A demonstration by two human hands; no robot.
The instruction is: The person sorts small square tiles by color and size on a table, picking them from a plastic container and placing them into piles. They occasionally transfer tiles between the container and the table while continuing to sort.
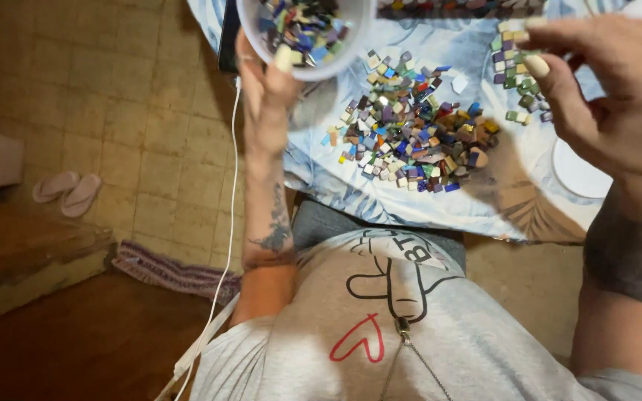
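My left hand (265, 89) grips the rim of a white cup (354, 26) filled with small coloured mosaic tiles, holding it above the table's left edge. A heap of mixed coloured tiles (414, 126) lies on the pale leaf-print cloth (351, 174) just right of the cup. My right hand (618, 89) hovers at the upper right with fingers spread, pinching a small pale tile at its fingertips near a smaller cluster of greenish and purple tiles (518, 78).
A white round lid or disc (577, 174) lies on the cloth under my right wrist. A white cable (228, 223) hangs off the table's left edge. On the tiled floor are pink sandals (67, 191) and a striped rug (172, 273).
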